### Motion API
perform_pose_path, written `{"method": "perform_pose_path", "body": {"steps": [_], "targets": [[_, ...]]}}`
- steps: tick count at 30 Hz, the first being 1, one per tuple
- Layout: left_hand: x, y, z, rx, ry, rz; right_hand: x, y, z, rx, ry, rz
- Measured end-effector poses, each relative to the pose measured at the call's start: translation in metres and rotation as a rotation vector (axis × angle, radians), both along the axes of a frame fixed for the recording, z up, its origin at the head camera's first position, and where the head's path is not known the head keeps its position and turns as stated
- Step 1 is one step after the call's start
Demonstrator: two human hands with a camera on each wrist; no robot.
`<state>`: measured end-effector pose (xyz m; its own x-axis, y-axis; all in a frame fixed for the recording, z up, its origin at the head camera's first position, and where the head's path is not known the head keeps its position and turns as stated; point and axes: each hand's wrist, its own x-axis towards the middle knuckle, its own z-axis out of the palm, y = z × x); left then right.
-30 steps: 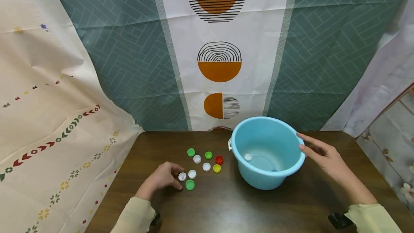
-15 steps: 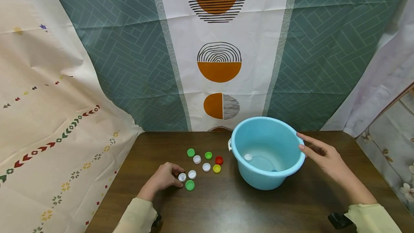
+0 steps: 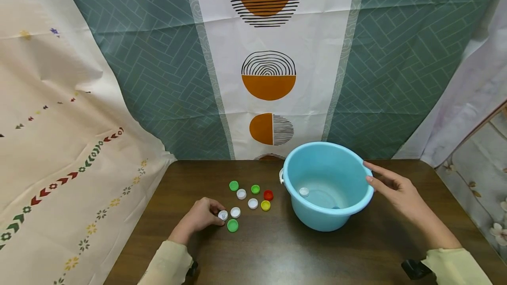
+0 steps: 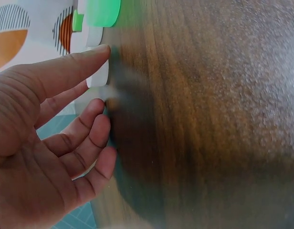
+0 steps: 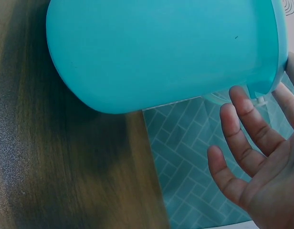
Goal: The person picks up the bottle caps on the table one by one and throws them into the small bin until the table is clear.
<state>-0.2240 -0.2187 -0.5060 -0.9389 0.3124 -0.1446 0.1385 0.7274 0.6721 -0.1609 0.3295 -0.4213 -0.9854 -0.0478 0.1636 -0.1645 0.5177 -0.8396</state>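
Note:
In the head view the left hand [image 3: 200,216] pinches a white cap [image 3: 223,215] lying at its fingertips, on the left of a loose group of caps. The left wrist view shows thumb and forefinger of that hand [image 4: 56,129] on the white cap [image 4: 100,76], the other fingers loosely bent. At the light-blue bucket [image 3: 321,221], the right hand [image 3: 400,192] touches the right rim with thumb and forefinger. From the right wrist, the hand [image 5: 266,157] is at the edge of the bucket [image 5: 156,52], three fingers spread free. A white cap [image 3: 303,191] lies inside the bucket.
Right of the left hand lie more white caps [image 3: 235,212], green caps [image 3: 233,225], a red cap [image 3: 268,195] and a yellow cap [image 3: 266,206] on the brown table [image 3: 277,258]. A patterned curtain [image 3: 158,78] hangs behind the table.
The left thumb has moved slightly up and closed in on the white cap. The right hand, the bucket and the other caps stay where they were.

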Motion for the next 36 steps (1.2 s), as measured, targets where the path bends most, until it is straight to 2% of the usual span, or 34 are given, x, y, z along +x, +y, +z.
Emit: {"method": "perform_pose_path", "body": {"steps": [6,17,19,26,36], "targets": [[0.000,-0.002,0.005,0.001,-0.018,0.022,-0.001,0.000,0.002,0.012,-0.008,0.000],[-0.006,-0.007,0.017,0.009,0.002,0.081,-0.001,0.000,-0.001,0.027,0.002,-0.005],[-0.006,-0.007,0.018,0.006,0.019,0.085,0.000,0.000,-0.002,0.023,0.004,-0.003],[-0.006,-0.007,0.025,0.007,0.045,0.164,0.001,-0.001,-0.003,0.009,0.014,0.000],[-0.009,-0.009,0.029,0.023,0.140,0.211,-0.002,0.001,-0.002,-0.002,0.018,0.010]]}}
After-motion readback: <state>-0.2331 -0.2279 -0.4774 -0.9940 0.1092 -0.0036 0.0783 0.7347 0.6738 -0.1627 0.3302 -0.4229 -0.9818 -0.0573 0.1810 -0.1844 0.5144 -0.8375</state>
